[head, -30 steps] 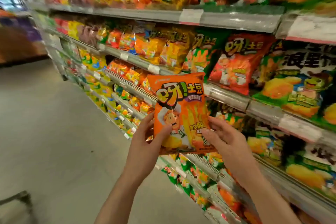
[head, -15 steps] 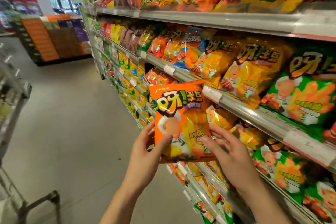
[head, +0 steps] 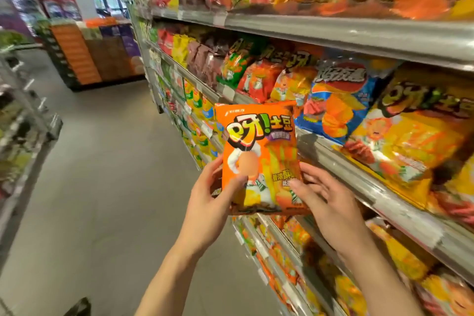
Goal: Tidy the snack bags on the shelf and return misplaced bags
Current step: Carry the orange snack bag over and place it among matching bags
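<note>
I hold an orange snack bag (head: 259, 154) upright in front of the shelving, at chest height. My left hand (head: 207, 202) grips its lower left edge, thumb across the front. My right hand (head: 325, 202) holds its lower right corner, thumb on the front and fingers behind. Just beyond the bag, the metal shelf (head: 359, 169) carries a blue bag (head: 338, 100), yellow bags (head: 410, 141) to its right, and orange and green bags (head: 259, 77) to its left.
The upper shelf (head: 333, 31) holds more orange and green bags. Lower shelves (head: 279, 259) run below my hands. The grey aisle floor (head: 107, 174) stretches left. Another rack (head: 23, 120) stands at the left edge, and a stacked display (head: 84, 54) closes the aisle's far end.
My view has swung left along the aisle; the shelf bags slid right in frame. Both hands keep the same hold on the orange bag, which stays centred.
</note>
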`<move>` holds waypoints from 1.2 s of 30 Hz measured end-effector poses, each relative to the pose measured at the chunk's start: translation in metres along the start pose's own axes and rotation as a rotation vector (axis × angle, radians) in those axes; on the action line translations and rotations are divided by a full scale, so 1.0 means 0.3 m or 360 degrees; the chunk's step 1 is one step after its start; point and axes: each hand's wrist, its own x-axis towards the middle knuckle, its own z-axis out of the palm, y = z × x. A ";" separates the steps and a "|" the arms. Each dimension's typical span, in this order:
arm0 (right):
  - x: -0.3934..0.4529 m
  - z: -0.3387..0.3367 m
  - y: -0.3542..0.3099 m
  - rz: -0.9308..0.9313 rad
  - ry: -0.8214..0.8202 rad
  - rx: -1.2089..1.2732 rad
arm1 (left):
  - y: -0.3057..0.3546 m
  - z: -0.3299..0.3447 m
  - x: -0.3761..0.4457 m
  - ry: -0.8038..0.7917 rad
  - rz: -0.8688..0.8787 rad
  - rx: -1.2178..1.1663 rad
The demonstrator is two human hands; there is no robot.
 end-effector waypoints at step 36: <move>0.596 0.146 -0.228 0.0323 0.1504 -0.1155 | 0.023 0.145 1.015 -0.1021 0.0299 -0.0417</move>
